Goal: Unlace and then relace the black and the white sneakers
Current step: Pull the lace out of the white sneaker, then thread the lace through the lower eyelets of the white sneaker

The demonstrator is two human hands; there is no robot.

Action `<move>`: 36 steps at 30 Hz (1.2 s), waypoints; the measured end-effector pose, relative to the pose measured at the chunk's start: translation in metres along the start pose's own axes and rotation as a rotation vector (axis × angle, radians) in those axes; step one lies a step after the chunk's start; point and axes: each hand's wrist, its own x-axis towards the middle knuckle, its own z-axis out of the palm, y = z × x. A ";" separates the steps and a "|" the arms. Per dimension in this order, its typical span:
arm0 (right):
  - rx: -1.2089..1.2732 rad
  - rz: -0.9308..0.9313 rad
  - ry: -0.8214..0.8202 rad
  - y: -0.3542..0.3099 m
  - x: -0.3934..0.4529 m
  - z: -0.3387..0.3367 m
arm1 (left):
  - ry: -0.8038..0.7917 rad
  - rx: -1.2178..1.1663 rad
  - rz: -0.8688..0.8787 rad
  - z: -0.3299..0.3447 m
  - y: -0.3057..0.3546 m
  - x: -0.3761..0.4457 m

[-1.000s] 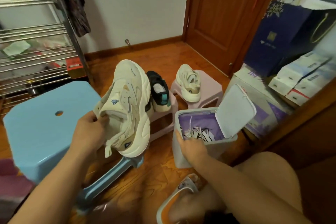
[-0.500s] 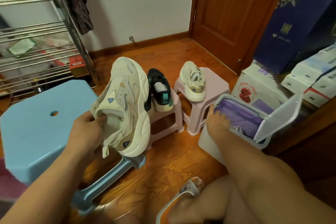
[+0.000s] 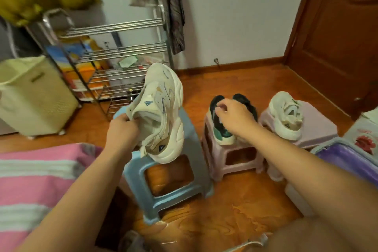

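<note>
A small room with a glossy orange-brown wooden floor (image 3: 235,223) and a white wall; everything below is placed relative to the blue stool (image 3: 180,186) standing on the floor in the middle. Far right of it and back rises a dark brown wooden door (image 3: 337,26). Behind and left of the stool stands a chrome wire rack (image 3: 122,63) with boxes and papers on its shelves, and further left a pale yellow hamper (image 3: 34,96). Near left of the stool lies a pink and white striped cloth (image 3: 30,174). Just right of the stool is a pink stool (image 3: 229,155) carrying the black sneakers (image 3: 223,131), a pair with teal heels, set side by side. Further right a second pink stool (image 3: 315,127) bears one white sneaker (image 3: 286,116). At the far right edge shows a bin with a purple liner (image 3: 347,159). Above the blue stool's seat the other white sneaker (image 3: 163,112) is held up on its side, toe pointing away. The left hand (image 3: 122,131) grips it at the collar, fingers curled round the opening's edge. The right hand (image 3: 235,116) is well apart from the left, reaching over the black sneakers with fingertips curled together at the left one's tongue; whether they pinch anything cannot be told.
</note>
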 end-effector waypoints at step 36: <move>-0.146 -1.074 -0.931 -0.395 -0.221 0.313 | 0.562 0.606 -0.488 -0.371 -0.286 -0.227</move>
